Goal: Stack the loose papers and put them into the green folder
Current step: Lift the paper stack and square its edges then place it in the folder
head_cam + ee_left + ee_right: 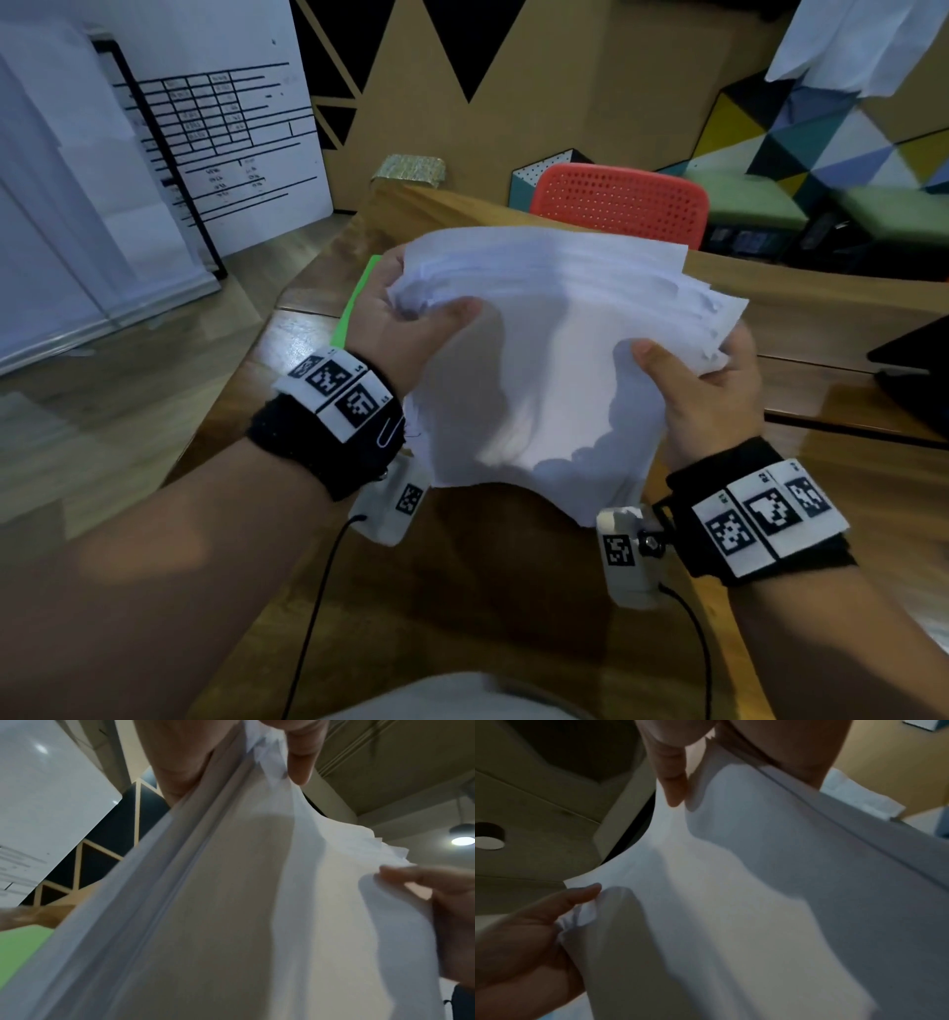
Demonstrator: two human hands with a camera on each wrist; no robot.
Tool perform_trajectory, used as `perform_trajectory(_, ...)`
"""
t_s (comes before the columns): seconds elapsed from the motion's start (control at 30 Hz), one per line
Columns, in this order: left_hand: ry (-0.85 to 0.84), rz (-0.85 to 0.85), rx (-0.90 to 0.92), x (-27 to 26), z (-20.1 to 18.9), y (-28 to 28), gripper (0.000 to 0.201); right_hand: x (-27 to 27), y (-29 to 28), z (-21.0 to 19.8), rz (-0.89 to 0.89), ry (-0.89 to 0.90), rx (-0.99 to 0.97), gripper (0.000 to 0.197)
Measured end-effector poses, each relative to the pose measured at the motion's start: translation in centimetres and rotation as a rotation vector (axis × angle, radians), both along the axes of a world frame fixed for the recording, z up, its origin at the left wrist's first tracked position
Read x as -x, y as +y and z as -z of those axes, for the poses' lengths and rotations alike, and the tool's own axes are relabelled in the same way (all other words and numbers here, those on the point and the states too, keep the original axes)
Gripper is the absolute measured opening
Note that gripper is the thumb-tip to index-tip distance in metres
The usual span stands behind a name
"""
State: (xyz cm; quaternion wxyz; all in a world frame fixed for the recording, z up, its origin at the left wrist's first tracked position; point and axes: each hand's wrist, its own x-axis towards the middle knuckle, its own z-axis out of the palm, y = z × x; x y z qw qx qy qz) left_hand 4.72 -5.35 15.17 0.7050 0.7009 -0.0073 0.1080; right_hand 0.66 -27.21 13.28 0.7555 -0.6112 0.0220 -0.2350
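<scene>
Holding the papers (554,360) up over the bench (801,318), left hand (395,329) and right hand (703,390) pinching opposite edges, fingers curled round; green folder (354,303) lies underneath on the left.

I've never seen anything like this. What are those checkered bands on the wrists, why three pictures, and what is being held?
No machine here: a person works with bare hands and wears three cameras. The large picture comes from one on the head, looking down. The other two come from small cameras strapped under each wrist, looking along the hand, so they see the paper from very close. The black wristbands carry printed black-and-white square patterns; what these are for the pictures do not show.

The left hand and the right hand each pinch one side of a stack of white papers, lifted above a wooden table. The sheets are not yet squared; their edges fan out. A strip of the green folder peeks out on the table behind the left hand. Beyond the table stands a red chair.
</scene>
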Motion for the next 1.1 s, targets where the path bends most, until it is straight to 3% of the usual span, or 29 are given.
perform_trajectory(0.07,-0.081,0.014,0.000,0.2,-0.7,-0.3,0.049,0.0,-0.3,-0.9,-0.009,-0.104,0.042,0.056)
perform_trajectory(0.13,-0.123,0.030,0.019,0.0,-1.5,-0.6,0.039,-0.3,-0.6,-2.2,-0.011,-0.168,0.125,0.050)
perform_trajectory(0.23,-0.144,-0.019,0.023,-0.7,-2.8,-1.1,0.020,-1.4,-0.8,-3.2,0.059,-0.164,0.236,0.022)
perform_trajectory(0.3,-0.099,-0.088,0.025,-1.3,-3.1,-1.4,0.026,-2.0,-0.5,-3.5,0.143,-0.112,0.227,0.002)
perform_trajectory(0.37,-0.068,-0.133,0.078,-1.8,-3.3,-2.0,0.020,-2.5,-0.5,-3.3,0.205,-0.066,0.204,0.013)
perform_trajectory(0.47,-0.067,-0.161,0.082,-2.4,-3.1,-2.4,0.014,-3.1,-0.4,-3.3,0.272,-0.117,0.118,0.014)
perform_trajectory(0.53,-0.046,-0.158,0.055,-2.6,-2.9,-2.4,0.018,-3.2,-0.3,-3.4,0.246,-0.185,0.159,0.019)
perform_trajectory(0.63,-0.034,-0.144,0.050,-2.8,-2.6,-2.1,0.021,-3.3,-0.2,-3.0,0.192,-0.138,0.256,0.021)
perform_trajectory(0.83,-0.039,-0.137,0.037,-3.1,-2.3,-1.7,0.026,-3.7,-1.0,-2.5,0.247,-0.031,0.186,0.018)
perform_trajectory(0.97,-0.013,-0.028,0.118,-2.6,-2.5,-1.5,0.006,-3.2,-0.9,-2.4,0.168,-0.068,0.160,0.004)
perform_trajectory(1.1,-0.079,0.075,0.087,-1.8,-1.5,-1.1,0.039,-2.6,-1.2,-1.6,0.024,-0.110,0.185,0.044)
